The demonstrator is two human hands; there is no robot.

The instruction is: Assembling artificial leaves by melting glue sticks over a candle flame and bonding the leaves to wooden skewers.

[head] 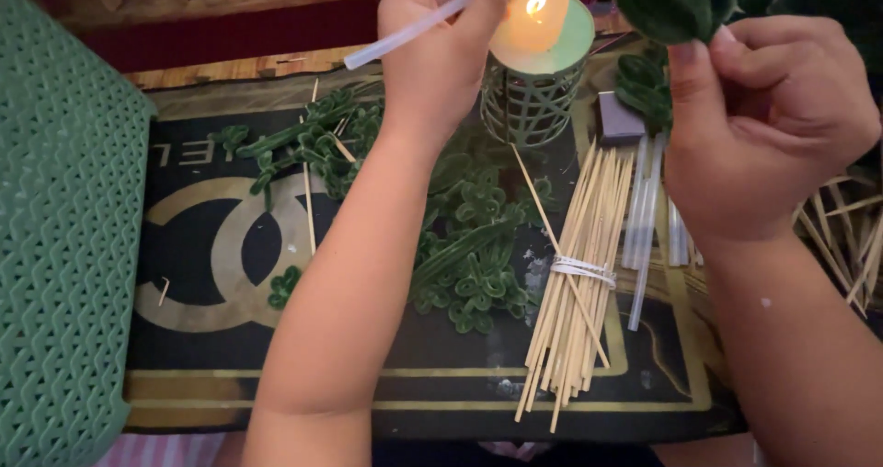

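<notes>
A black mat (230,357) with gold lines covers the low worktop, and a green woven basket (64,246) stands at its left edge. Near the far edge, the left hand (441,53) is closed on a translucent plastic stick (405,33). The stick is long and thin; its long axis runs from low left to high right, and its right end is hidden by the fingers just beside the flame of a lit candle (538,21). The candle sits on a pale green cage-like holder (529,108). The right hand (763,126) is raised at the right edge, pinching a fuzzy dark green leaf (671,2). Between the forearms lie green chenille pieces (469,255) and a tied bundle of bamboo skewers (570,292).
</notes>
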